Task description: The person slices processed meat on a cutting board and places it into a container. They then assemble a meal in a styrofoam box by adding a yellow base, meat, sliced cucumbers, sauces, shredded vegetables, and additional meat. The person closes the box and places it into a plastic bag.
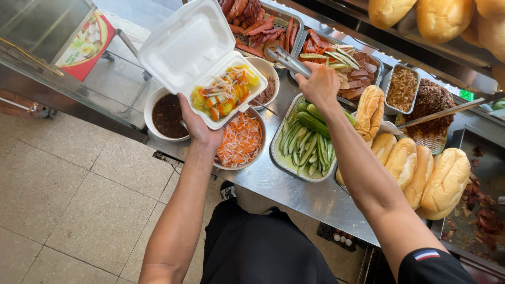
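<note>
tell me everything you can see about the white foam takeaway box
The white foam clamshell takeaway box looks like light moulded polystyrene, with its hinged lid swung fully open and tilted up and away. The shallow bottom half holds yellow food topped with shredded orange and white pickled vegetables and some red-brown pieces. The left hand carries it from beneath, palm under the base, above the bowls on the steel counter. Nothing else touches it.

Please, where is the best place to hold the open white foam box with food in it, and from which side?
Hold the foam box from underneath, palm flat under the filled bottom half, as the left hand does. The lid stands open and the tray is soft, so a grip on the rim would probably bend it.
</note>
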